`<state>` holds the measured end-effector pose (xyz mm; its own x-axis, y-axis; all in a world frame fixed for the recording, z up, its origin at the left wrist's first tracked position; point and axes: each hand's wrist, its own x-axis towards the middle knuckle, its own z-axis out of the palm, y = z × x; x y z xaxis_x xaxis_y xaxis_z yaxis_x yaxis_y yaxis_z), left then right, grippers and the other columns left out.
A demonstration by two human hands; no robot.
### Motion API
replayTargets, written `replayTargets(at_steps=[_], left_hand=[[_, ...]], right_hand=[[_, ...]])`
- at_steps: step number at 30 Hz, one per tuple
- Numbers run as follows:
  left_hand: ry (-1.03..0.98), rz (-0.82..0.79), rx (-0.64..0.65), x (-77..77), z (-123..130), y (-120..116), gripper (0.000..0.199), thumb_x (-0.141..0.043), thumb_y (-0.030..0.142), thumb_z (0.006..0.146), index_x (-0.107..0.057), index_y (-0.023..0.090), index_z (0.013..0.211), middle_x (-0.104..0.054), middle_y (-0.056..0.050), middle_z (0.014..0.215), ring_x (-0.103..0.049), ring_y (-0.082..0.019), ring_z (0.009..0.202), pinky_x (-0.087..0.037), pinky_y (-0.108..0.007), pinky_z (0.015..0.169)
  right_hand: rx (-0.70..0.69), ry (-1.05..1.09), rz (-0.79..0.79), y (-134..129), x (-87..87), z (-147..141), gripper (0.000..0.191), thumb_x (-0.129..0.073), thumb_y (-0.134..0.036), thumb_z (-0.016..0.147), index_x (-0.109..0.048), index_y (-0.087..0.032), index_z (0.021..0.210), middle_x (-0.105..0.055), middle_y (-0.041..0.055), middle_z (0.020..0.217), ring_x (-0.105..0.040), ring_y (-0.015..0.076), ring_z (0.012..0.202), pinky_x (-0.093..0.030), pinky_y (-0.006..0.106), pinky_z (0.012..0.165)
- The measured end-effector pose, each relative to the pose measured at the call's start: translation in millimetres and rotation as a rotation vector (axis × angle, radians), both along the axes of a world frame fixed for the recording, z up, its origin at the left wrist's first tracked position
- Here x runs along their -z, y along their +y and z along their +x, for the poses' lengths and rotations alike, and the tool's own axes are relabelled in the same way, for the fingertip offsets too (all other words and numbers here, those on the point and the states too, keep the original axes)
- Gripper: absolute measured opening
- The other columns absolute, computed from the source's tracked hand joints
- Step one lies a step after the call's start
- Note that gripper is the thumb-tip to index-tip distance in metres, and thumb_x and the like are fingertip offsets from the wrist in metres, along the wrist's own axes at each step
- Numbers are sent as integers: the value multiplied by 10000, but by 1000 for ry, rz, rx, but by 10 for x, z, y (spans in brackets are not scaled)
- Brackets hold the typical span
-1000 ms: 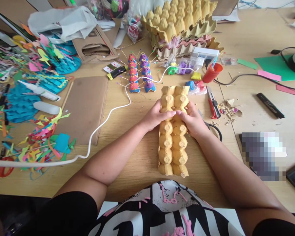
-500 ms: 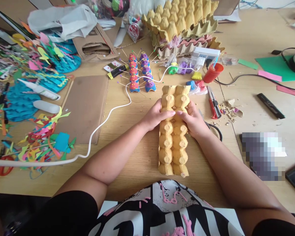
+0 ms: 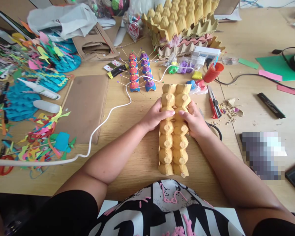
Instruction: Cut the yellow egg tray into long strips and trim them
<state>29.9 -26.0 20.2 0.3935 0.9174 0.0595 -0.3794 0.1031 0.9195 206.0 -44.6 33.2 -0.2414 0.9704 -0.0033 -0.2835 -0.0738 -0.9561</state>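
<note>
Thumbs of the left hand point(image 3: 152, 117) and right hand point(image 3: 196, 122) lie flat on the upper half of a yellow egg-carton strip point(image 3: 167, 143), tips pointing inward and nearly meeting over its middle valley. Each hand is closed around one long edge, with the other fingers mostly hidden beneath; how far they curl there, I cannot tell.

The strip, two rows of cups turned bumps-up, is held lengthwise toward the body, over the wooden table point(image 3: 127, 141). It looks like dry moulded pulp: light, fairly stiff, not slippery, but likely to crease or tear at the thin valleys and ragged cut ends. The long sides, between cups, seem the best hold, with light pressure spread across both hands; squeezing a single peak could dent it.

Just beyond the far end sit small bags of coloured clay point(image 3: 201, 86). A red cutter point(image 3: 214, 106) lies past the right hand, beside wood shavings point(image 3: 229, 111). Farther off stand painted carton strips point(image 3: 134, 78) bristling with pins, crossed by a white cable point(image 3: 107, 120).
</note>
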Motion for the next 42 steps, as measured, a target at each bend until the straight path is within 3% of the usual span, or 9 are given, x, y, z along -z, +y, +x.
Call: replayTargets(at_steps=[15,31,42], left_hand=[[-62,2,34,-28,-5,-17,591,-809,335,750,-547,239,1271,-701,-41,1185,-690,-222,1107,-571,-337,946],[-50,17,39,-101,1,-56,608,-823,395,748,-537,256,1266,-712,-41,1190,-705,-237,1140,-571,-335,948],[-44,33,15,-65,8,-50,645,-814,410,738,-504,258,1282,-703,-39,1182,-712,-230,1122,-568,-365,963]], right_hand=[[26,68,7,-17,-49,-27,529,-858,-436,726,-581,-329,1163,-695,17,1335,-621,286,1321,-513,483,1149],[16,46,-23,-45,-48,-30,669,-827,-493,729,-541,-373,1323,-698,11,1336,-635,285,1303,-567,494,1092],[10,101,-28,-57,-56,-55,548,-817,-459,745,-544,-355,1208,-703,8,1307,-611,275,1352,-542,494,1139]])
